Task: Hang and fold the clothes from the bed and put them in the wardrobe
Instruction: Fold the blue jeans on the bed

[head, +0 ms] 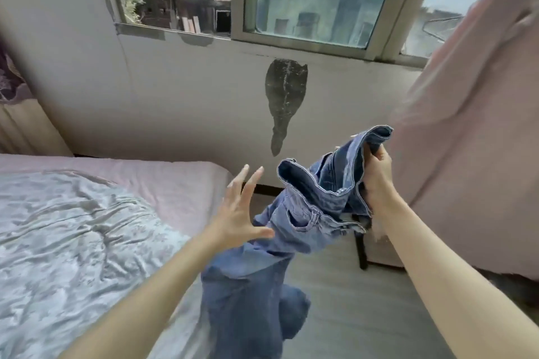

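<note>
— Where are the blue denim jeans?
— In the air beside the bed with the pale floral quilt, long axis near vertical, waistband up, legs hanging floorward.
— The hands?
— Right hand grips the waistband; left hand is spread, thumb touching denim.

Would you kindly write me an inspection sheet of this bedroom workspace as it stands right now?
Surface: bed with a pink sheet and a rumpled grey quilt.
Job's things: blue jeans held up by the waistband, legs hanging beside the bed.
Clutter: pink cloth draped over something at right.
Grippers: right hand grips the waistband; left hand open, fingers spread, by the jeans.
Cables: nothing seen.
Surroundings: window; wall with a dark patch; grey floor.
</note>
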